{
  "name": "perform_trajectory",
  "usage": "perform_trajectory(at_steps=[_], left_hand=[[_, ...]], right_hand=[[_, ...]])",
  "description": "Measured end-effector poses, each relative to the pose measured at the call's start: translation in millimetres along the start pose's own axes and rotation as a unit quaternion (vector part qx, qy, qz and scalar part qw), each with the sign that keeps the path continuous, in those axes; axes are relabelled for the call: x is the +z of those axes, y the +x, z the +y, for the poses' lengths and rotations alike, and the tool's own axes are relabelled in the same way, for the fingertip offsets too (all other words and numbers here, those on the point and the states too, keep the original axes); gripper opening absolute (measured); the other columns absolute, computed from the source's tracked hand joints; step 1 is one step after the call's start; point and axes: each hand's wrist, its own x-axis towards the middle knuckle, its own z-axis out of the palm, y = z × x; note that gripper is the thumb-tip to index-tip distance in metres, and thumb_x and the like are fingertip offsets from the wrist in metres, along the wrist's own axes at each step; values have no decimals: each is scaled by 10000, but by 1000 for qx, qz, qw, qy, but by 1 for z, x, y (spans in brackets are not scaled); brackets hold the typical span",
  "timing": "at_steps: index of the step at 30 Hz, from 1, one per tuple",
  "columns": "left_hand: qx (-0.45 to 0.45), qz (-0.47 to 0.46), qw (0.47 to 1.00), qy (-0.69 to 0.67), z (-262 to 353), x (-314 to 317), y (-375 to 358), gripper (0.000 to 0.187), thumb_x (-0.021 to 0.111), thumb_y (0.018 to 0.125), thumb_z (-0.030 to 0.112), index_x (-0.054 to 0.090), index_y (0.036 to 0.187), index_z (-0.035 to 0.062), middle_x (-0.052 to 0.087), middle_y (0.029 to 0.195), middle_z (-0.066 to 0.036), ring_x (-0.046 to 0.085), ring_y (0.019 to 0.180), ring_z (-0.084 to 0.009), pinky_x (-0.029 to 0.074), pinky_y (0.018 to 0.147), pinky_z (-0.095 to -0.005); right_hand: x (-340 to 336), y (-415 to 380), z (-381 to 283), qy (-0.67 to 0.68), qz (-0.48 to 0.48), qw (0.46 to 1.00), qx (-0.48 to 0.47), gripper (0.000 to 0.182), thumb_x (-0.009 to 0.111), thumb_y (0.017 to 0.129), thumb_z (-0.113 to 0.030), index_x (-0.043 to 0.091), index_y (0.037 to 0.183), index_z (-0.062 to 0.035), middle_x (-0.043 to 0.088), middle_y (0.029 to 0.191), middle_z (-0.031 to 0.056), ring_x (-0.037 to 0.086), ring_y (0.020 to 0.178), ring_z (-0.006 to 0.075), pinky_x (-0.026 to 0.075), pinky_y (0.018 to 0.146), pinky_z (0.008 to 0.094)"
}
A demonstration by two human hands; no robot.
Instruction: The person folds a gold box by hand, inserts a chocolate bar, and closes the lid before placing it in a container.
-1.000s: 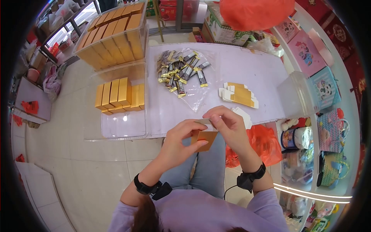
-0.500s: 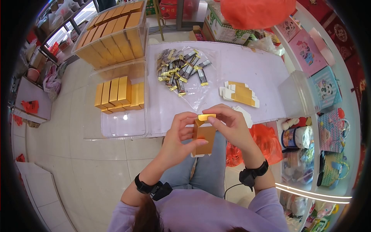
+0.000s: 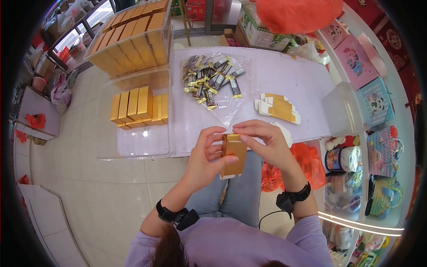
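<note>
Tilted round since a second ago, the gold carton [image 3: 233,150] now shows its long front over my jeans [image 3: 245,182], near the table [image 3: 284,73]. My left hand [image 3: 203,158] clasps it, thumb across the front; my right hand [image 3: 265,141] holds its top edge. White flaps [image 3: 227,176] stick out below.
</note>
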Motion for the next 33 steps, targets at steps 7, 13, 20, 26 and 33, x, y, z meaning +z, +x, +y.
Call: perform_trajectory(at_steps=[7,13,20,26,33], left_hand=[[11,-8,1000,-1,-1,-2,2,668,740,825,-62,368,1356,99,529,1297,-156,635,1116,-237,545,931,-326],[-12,-12,1000,0,-4,-2,3,663,731,839,-52,371,1375,100,525,1299,-148,625,1129,-232,541,922,-318],[5,-14,1000,11,-9,-4,6,596,715,859,-37,396,1346,92,525,1286,-135,628,1127,-237,540,918,-326],[22,-9,1000,3,-19,-8,8,499,705,871,-30,428,1275,67,529,1271,-128,626,1135,-241,539,925,-330],[67,63,993,-69,-26,-13,13,343,672,897,-34,441,1137,48,520,1303,-137,589,1176,-231,524,950,-326]], right_hand=[[2,3,10,42,23,999,3,223,679,904,-75,732,1119,-45,701,1112,91,668,999,167,544,849,289],[-2,4,13,6,2,1000,0,205,686,906,-91,744,1100,-62,700,1118,91,669,1001,169,542,856,288],[-6,6,11,-18,-30,999,3,242,731,877,-140,743,1110,-76,694,1145,88,669,1020,195,538,875,300],[-2,7,13,-77,-49,995,-37,293,751,851,-149,734,1139,-98,666,1210,90,636,1112,241,514,939,337],[19,-1,17,21,-69,997,35,596,725,864,-105,513,1420,-134,529,1405,103,619,1163,261,506,965,380]])
